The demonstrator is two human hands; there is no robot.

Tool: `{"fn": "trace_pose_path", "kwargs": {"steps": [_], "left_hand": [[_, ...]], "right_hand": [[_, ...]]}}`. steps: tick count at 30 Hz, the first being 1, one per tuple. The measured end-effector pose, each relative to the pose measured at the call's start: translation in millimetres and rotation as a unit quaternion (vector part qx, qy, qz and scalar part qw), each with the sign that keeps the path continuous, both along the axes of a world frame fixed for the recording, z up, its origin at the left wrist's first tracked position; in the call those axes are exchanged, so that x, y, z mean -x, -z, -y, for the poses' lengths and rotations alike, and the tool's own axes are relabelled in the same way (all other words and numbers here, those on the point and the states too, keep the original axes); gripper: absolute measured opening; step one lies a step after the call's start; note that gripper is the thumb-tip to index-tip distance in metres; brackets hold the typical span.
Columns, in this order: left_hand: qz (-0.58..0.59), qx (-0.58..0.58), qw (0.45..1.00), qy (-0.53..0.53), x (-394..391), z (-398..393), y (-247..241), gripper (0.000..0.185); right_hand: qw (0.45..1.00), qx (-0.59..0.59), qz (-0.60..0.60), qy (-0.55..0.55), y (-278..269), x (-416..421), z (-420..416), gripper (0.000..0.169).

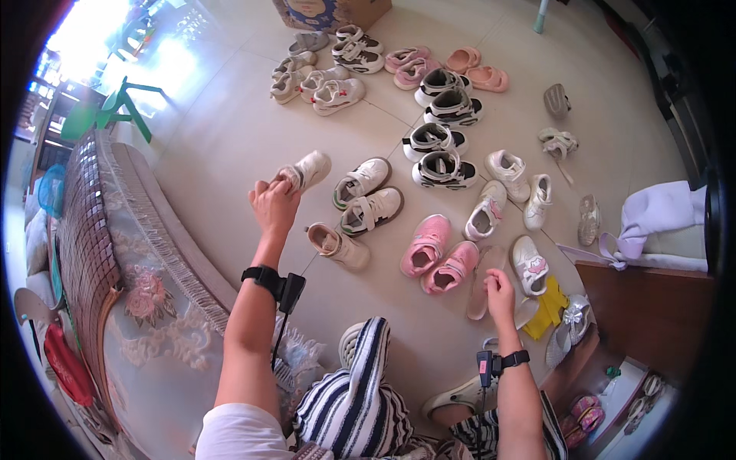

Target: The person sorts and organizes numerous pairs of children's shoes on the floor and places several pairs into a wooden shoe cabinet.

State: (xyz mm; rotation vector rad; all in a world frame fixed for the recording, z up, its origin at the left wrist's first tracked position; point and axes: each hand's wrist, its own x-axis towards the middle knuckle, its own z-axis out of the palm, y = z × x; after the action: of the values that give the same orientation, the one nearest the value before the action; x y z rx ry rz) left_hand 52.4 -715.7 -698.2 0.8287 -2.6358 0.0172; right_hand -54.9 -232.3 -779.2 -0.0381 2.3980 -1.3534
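My left hand (275, 207) grips a cream-white child's shoe (313, 168) by its opening, its toe pointing up and right. A cream high-top shoe (339, 247) stands on the tiled floor below that hand. To its right is a pair of white hook-and-loop sneakers, one (374, 213) in front of the other (362, 178). My right hand (500, 293) has its fingers bent over a see-through plastic shoe-shaped piece (477, 307); whether it grips it cannot be told. Pink shoes (425, 244) stand left of it, and a white shoe with a pink decoration (530, 264) to its right.
Several black-and-white sneakers (445, 169) line the middle floor. White shoes (339, 95), pink slip-ons (489, 79) and a cardboard box (333, 14) are farther off. A fringed sofa cover (167, 322) borders the left. A wooden cabinet (644, 305) and yellow item (543, 310) are at right.
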Motion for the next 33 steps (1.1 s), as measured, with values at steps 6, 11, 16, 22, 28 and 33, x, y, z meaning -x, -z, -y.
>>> {"fn": "trace_pose_path", "kwargs": {"steps": [6, 11, 16, 22, 28, 33], "left_hand": [[-0.080, -0.019, 0.957, 0.280, 63, -113, -77, 0.008], [-0.041, -0.114, 0.876, 0.467, 92, -218, -82, 0.007], [-0.105, -0.336, 0.785, 0.510, 105, -212, -86, 0.023], [0.074, -0.686, 0.627, 0.363, 99, -208, -76, 0.066], [0.054, -0.720, 0.608, 0.330, 97, -227, -90, 0.071], [0.043, -0.688, 0.653, 0.314, 95, -226, -84, 0.068]], "right_hand": [[0.925, 0.308, 0.221, -0.041, -93, 5, 106, 0.041], [0.770, 0.569, 0.271, 0.097, -103, 22, 126, 0.042], [0.788, 0.546, 0.266, 0.105, -112, 30, 90, 0.047], [0.819, 0.534, 0.204, 0.052, -141, 26, 84, 0.050], [0.790, 0.557, 0.251, 0.042, -146, 27, 73, 0.059], [0.910, 0.393, 0.110, 0.067, -162, 25, 74, 0.081]]}}
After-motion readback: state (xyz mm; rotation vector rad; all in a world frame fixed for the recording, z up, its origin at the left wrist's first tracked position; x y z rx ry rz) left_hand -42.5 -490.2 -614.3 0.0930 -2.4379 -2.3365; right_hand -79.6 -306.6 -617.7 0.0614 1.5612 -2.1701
